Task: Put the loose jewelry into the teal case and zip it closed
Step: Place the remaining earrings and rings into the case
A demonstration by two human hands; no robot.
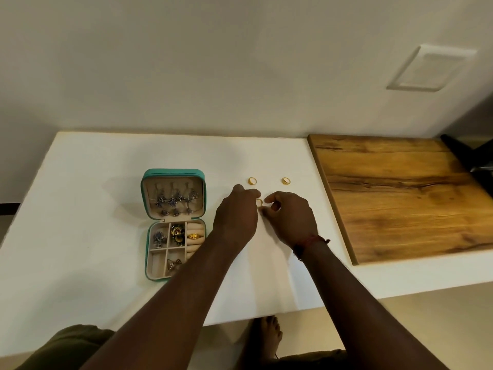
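Observation:
The teal case (146,198) lies open on the white table, left of my hands. Its lid holds blue-stone necklaces and its tray (149,259) holds earrings and a gold ring (194,236) in the ring rolls. My left hand (236,212) and right hand (290,216) meet at a small gold ring (259,202) just above the table. Fingertips of both hands pinch this ring; which hand carries it is unclear. Two more gold rings lie loose behind my hands, one on the left (252,180) and one on the right (286,180).
A wooden board (405,198) covers the right part of the table. A dark object (469,156) sits at its far right corner. The white wall rises right behind the table, whose front edge (240,320) is close to my body.

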